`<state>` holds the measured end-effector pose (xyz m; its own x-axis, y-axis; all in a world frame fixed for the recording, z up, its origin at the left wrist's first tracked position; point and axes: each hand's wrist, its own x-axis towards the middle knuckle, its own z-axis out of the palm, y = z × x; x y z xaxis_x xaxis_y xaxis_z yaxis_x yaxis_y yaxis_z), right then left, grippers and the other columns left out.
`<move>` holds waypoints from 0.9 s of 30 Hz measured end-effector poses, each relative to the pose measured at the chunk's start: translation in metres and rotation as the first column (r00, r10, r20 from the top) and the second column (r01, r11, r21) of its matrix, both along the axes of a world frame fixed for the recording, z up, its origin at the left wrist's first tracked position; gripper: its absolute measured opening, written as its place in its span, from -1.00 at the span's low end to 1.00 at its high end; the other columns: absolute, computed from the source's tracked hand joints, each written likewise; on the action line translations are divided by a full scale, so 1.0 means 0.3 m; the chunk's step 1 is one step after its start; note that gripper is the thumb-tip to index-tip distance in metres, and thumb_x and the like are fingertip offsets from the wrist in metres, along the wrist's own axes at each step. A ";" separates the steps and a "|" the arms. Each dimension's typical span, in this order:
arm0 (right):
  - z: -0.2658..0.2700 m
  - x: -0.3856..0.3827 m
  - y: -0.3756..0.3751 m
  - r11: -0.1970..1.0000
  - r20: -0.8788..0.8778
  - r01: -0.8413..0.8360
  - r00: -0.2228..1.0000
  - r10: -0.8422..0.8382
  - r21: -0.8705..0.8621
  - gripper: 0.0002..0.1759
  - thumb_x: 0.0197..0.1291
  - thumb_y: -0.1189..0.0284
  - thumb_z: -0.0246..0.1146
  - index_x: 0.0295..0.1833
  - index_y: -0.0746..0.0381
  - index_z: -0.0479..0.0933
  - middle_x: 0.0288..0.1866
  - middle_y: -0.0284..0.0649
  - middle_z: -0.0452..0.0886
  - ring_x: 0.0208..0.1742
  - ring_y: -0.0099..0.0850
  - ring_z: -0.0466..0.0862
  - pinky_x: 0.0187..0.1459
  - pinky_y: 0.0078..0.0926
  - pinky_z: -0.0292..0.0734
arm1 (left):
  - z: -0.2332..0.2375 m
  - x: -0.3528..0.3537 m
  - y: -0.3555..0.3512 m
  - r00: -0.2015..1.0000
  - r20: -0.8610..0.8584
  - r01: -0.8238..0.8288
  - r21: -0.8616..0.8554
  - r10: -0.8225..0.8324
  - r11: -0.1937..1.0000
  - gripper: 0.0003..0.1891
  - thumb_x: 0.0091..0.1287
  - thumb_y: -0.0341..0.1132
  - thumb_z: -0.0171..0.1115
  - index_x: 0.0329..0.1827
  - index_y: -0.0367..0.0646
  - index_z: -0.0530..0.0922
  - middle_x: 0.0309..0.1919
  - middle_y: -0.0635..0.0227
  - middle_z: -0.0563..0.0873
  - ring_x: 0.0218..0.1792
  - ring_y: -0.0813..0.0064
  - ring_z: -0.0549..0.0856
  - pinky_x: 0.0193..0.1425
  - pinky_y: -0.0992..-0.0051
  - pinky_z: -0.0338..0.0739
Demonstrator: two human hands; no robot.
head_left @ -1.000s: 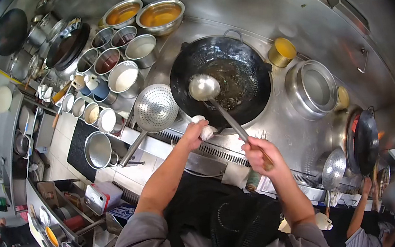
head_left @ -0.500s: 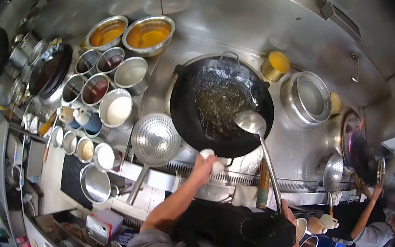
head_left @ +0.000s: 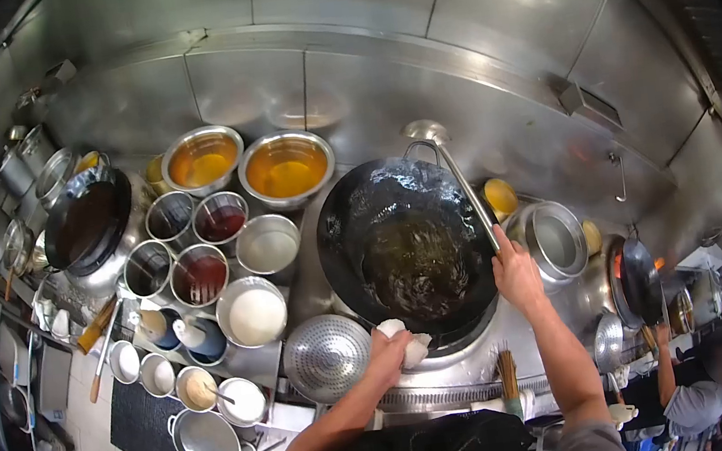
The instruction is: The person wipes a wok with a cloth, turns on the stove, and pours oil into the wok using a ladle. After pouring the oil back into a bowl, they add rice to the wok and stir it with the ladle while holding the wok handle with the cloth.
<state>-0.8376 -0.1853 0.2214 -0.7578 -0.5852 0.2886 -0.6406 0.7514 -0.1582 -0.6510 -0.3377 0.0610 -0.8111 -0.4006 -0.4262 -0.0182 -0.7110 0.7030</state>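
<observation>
My left hand (head_left: 388, 357) is closed around a white cloth (head_left: 415, 349) at the near rim of a large black wok (head_left: 340, 237). Dark, rippling liquid (head_left: 419, 259) lies in the wok. With my right hand (head_left: 518, 274) I grip the long handle of a metal ladle (head_left: 470, 189). Its bowl is up past the wok's far rim, close to the wire loop handle (head_left: 420, 148) there. Beside my left hand rests a perforated strainer (head_left: 327, 356). Part of the metal stove ring (head_left: 461, 339) shows below the wok's near right side.
Two bowls of orange liquid (head_left: 282, 136) stand at the back left. Several sauce pots (head_left: 255, 315) fill the left counter. Stacked metal pots (head_left: 559, 242) sit right of the wok. A bamboo brush (head_left: 509, 379) is near the front edge. Another person (head_left: 697, 392) works at the far right.
The ladle has risen out of the liquid to beyond the wok's far rim, my right hand moving forward and up with it. My left hand still holds the cloth at the rim. The view has tilted upward.
</observation>
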 end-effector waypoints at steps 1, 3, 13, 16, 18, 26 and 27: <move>0.022 -0.008 -0.055 0.999 0.023 0.018 1.000 -0.019 0.051 -0.28 0.22 0.50 0.23 0.52 0.13 0.22 -0.09 0.14 0.62 -0.18 0.17 0.67 -0.09 0.10 0.58 | -0.008 -0.011 -0.034 0.999 -0.012 -0.032 -0.011 0.032 0.999 -0.86 0.21 -0.59 0.17 -0.20 -0.22 0.50 -0.37 0.36 0.59 -0.36 0.45 0.66 -0.34 0.34 0.62; 0.071 -0.009 -0.152 0.999 0.059 0.008 0.998 -0.011 0.051 -0.29 0.22 0.48 0.23 0.50 0.11 0.24 -0.04 0.17 0.62 -0.14 0.19 0.67 -0.05 0.10 0.59 | -0.009 -0.025 -0.109 0.999 -0.028 -0.047 -0.039 0.046 0.998 -0.88 0.21 -0.59 0.16 -0.22 -0.22 0.50 -0.38 0.36 0.59 -0.38 0.45 0.66 -0.35 0.34 0.62; 0.371 0.043 -0.782 0.932 0.088 -0.285 0.958 0.272 0.223 -0.48 0.25 0.46 0.16 0.34 0.26 0.34 -0.15 0.23 0.66 -0.05 0.18 0.65 0.00 0.07 0.54 | 0.090 -0.015 -0.512 0.899 -0.059 -0.437 -0.080 0.434 0.896 -0.85 0.20 -0.49 0.23 -0.25 -0.34 0.45 -0.36 0.27 0.59 -0.40 0.52 0.59 -0.39 0.42 0.52; 0.403 -0.016 -0.973 0.903 0.096 -0.382 0.924 0.370 0.198 -0.55 0.22 0.46 0.11 0.25 0.25 0.46 -0.09 0.18 0.67 -0.01 0.16 0.65 0.05 0.06 0.54 | 0.226 0.011 -0.625 0.873 -0.047 -0.487 -0.109 0.485 0.867 -0.75 0.20 -0.46 0.24 -0.17 -0.44 0.40 -0.33 0.21 0.58 -0.40 0.49 0.60 -0.36 0.41 0.54; 0.419 -0.038 -1.097 0.883 0.097 -0.438 0.899 0.427 0.172 -0.58 0.18 0.49 0.10 0.18 0.28 0.51 -0.05 0.13 0.68 0.02 0.14 0.65 0.08 0.05 0.54 | 0.196 0.001 -0.713 0.867 -0.041 -0.496 -0.149 0.496 0.856 -0.66 0.20 -0.43 0.24 -0.08 -0.50 0.36 -0.23 0.11 0.58 -0.32 0.46 0.61 -0.29 0.40 0.57; 0.526 -0.005 -1.466 0.804 0.255 -0.517 0.853 0.455 0.295 -0.67 0.09 0.57 0.13 -0.01 0.41 0.58 -0.27 0.17 0.70 -0.32 0.05 0.75 -0.31 -0.10 0.67 | 0.205 -0.062 -0.951 0.731 0.024 -0.620 -0.394 0.682 0.678 -0.38 0.21 -0.32 0.24 0.13 -0.65 0.17 -0.01 -0.09 0.49 -0.08 0.35 0.59 -0.02 0.40 0.55; 0.516 -0.009 -1.501 0.805 0.262 -0.518 0.852 0.453 0.290 -0.67 0.09 0.57 0.13 -0.01 0.41 0.58 -0.27 0.17 0.70 -0.32 0.05 0.75 -0.31 -0.10 0.67 | 0.158 -0.079 -0.993 0.721 0.042 -0.610 -0.435 0.691 0.663 -0.37 0.21 -0.32 0.23 0.14 -0.67 0.16 -0.01 -0.10 0.49 -0.09 0.34 0.59 0.00 0.40 0.54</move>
<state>-0.8402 -0.6357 0.3762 -0.3657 -0.9250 -0.1028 -0.9220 0.3752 -0.0959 -0.6746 -0.6356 0.1084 -0.2008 -0.9489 -0.2436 0.1892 -0.2815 0.9407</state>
